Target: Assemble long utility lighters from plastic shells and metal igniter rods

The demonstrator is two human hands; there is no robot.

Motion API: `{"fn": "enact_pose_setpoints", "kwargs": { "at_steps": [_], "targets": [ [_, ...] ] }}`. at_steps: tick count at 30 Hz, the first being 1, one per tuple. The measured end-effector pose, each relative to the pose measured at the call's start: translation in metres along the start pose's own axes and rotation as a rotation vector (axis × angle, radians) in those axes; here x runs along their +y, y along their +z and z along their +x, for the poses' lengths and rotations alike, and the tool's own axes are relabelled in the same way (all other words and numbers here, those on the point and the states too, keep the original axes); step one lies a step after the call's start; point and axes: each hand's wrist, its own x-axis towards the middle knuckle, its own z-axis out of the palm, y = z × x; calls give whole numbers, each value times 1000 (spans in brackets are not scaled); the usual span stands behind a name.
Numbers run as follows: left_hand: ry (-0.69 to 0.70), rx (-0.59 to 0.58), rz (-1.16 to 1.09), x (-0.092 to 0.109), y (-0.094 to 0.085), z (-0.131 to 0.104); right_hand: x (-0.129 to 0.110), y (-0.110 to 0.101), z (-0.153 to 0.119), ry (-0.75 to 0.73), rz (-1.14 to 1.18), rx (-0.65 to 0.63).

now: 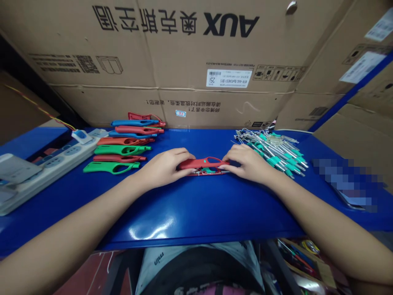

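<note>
A red lighter casing [196, 164], of the long-nosed utility kind, lies in two halves at the middle of the blue table. Between the halves show a green part and thin metal bits. My left hand [172, 166] pinches its left end, thumb below and fingers above. At the right end, my right hand [245, 162] grips the casing the same way. Just behind my right hand is a pile of metal lighter rods with green parts [273, 149]. Left of my left hand lie several red, green, blue and orange lighters [119, 150] in a row.
A white power strip [58, 164] with a plug and an adapter runs along the left. Cardboard with printing [172, 53] walls off the back. A blurred-out phone-like object [350, 184] lies at the right. Below the front edge, a box of loose items [307, 262] stands at the right.
</note>
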Motion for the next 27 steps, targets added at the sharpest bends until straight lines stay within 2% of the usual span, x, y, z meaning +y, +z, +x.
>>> {"fn": "enact_pose_setpoints", "kwargs": {
  "at_steps": [7,27],
  "targets": [
    [89,-123,171,-1,-2,-2,-5,-1,1,-54,16,-67],
    [51,-179,256,0,-10,-4,-6,0,-1,-71,69,-114]
  ]
}}
